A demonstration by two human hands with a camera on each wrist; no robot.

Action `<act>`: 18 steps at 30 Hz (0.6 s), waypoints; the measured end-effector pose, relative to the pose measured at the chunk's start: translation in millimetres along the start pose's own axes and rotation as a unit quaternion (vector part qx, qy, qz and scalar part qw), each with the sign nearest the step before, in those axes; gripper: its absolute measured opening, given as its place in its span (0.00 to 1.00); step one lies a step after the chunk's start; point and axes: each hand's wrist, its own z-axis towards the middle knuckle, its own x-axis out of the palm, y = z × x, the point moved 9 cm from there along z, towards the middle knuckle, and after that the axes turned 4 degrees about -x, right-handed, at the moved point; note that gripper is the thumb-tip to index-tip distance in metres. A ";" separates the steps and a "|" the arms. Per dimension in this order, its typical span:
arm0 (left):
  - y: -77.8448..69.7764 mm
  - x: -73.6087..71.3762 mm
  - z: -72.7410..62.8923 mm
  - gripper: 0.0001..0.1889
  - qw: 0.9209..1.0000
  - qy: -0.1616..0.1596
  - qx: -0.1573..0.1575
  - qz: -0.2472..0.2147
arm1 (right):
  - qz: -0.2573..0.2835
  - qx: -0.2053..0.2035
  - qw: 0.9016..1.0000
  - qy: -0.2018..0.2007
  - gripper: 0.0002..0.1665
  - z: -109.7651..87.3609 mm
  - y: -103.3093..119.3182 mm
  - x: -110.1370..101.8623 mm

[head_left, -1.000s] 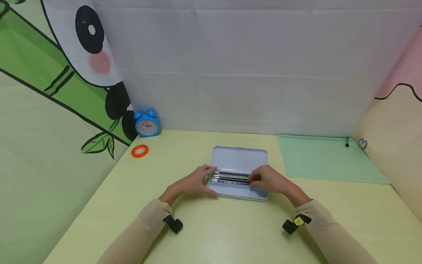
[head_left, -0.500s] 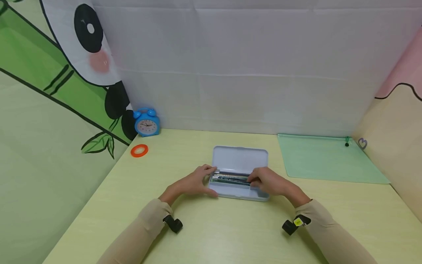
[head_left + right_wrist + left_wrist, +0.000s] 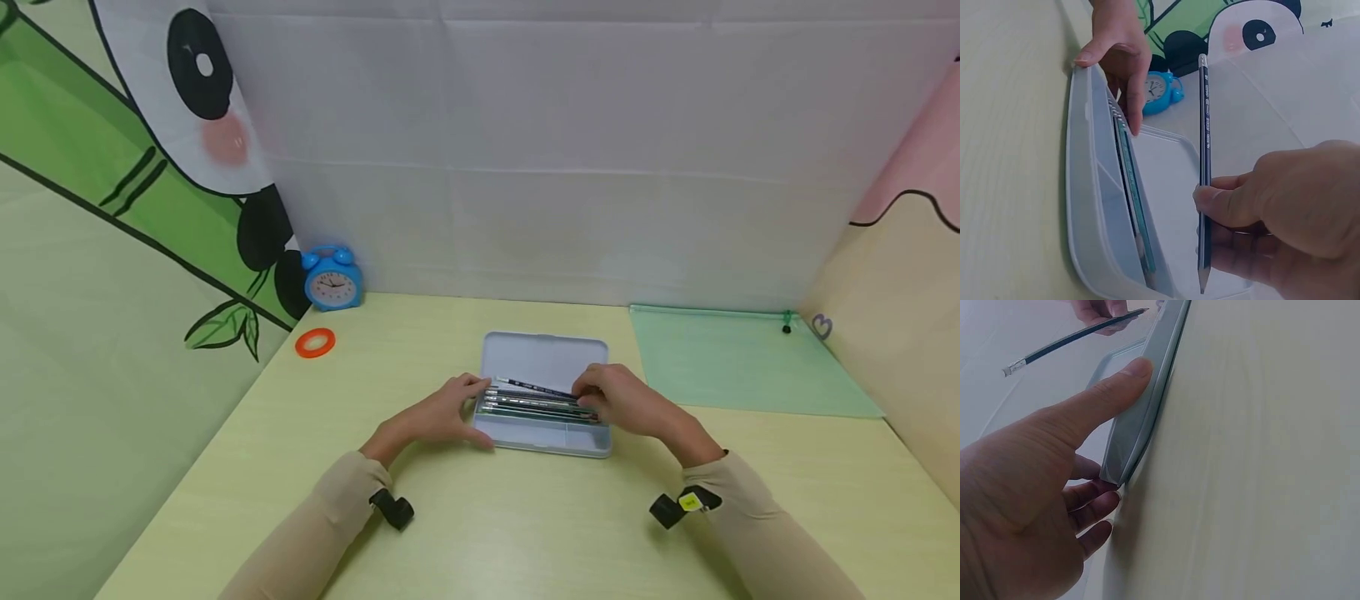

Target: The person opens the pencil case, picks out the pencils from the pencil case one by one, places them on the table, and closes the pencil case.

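A slim dark pencil (image 3: 1204, 125) with a pale end is pinched between the thumb and fingers of the right hand (image 3: 626, 400), slanting above the smooth, pale pencil case (image 3: 543, 358) at mid-table. The left hand (image 3: 442, 410) grips the case's left end, thumb on the near wall. More straight pencils (image 3: 525, 406) lie side by side in the tray; the right hand partly hides their right side. The round-cornered lid is folded open to the far side. On the wood-grained table (image 3: 525, 533), a blue alarm clock (image 3: 333, 287) stands far left, a flat orange ring (image 3: 300, 345) lies nearer, and a thin green sheet (image 3: 750, 362) lies far right. Beyond hangs creased white cloth (image 3: 525, 150)
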 end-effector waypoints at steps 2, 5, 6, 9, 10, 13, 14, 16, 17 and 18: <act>0.6 0.2 -0.2 0.60 1.000 0.000 0.001 -0.003 | 0.000 0.007 1.000 -0.001 0.07 -2.3 -1.0 -5.0; 1.1 0.2 -0.1 0.60 1.000 -0.001 0.002 -0.004 | 0.003 0.013 1.000 0.010 0.07 -6.0 -4.3 -11.0; 1.4 0.1 0.0 0.60 1.000 -0.002 0.001 -0.004 | 0.005 0.013 1.000 0.016 0.07 -7.3 -5.6 -12.3; 3.4 -0.2 1.3 0.60 1.000 -0.006 0.002 0.007 | 0.015 0.013 0.999 0.035 0.07 -11.1 -8.9 -15.2; 4.0 -0.2 1.7 0.60 1.000 -0.007 0.003 0.011 | 0.018 0.015 0.999 0.042 0.07 -12.5 -10.2 -15.8; 5.2 -0.7 2.1 0.59 1.000 -0.008 0.004 0.025 | 0.025 0.022 0.997 0.063 0.06 -17.5 -13.2 -19.3; 5.1 -1.0 1.9 0.59 1.000 -0.007 0.004 0.027 | 0.029 0.026 0.997 0.070 0.06 -19.6 -14.1 -21.5; 4.1 -2.2 1.2 0.59 1.000 -0.006 0.005 0.026 | 0.036 0.042 0.995 0.086 0.06 -24.6 -18.6 -25.7; 4.0 -2.9 0.9 0.59 1.000 -0.006 0.004 0.024 | 0.040 0.051 0.994 0.093 0.06 -27.5 -21.0 -28.4; 4.0 -3.5 0.6 0.59 1.000 -0.005 0.003 0.023 | 0.042 0.061 0.992 0.100 0.06 -30.5 -23.9 -30.8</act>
